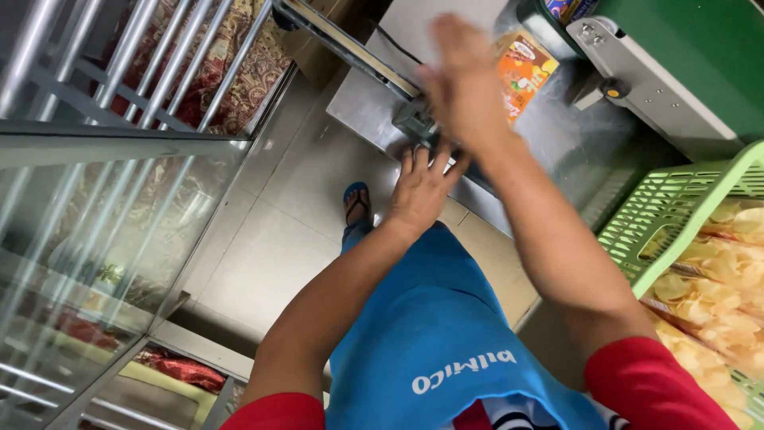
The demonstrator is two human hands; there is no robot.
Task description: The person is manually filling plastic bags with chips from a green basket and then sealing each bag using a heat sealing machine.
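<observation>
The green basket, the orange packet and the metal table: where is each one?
green basket (664, 209), head view, on its slatted side wall.
orange packet (521, 76), head view, on its printed front.
metal table (362, 103), head view, on a bare part near its left edge.

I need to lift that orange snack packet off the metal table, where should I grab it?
Take the orange snack packet by its near lower edge, coming from the person's side. It lies flat on the metal table, the right hand covers its left part, and the green machine crowds the right.
</observation>
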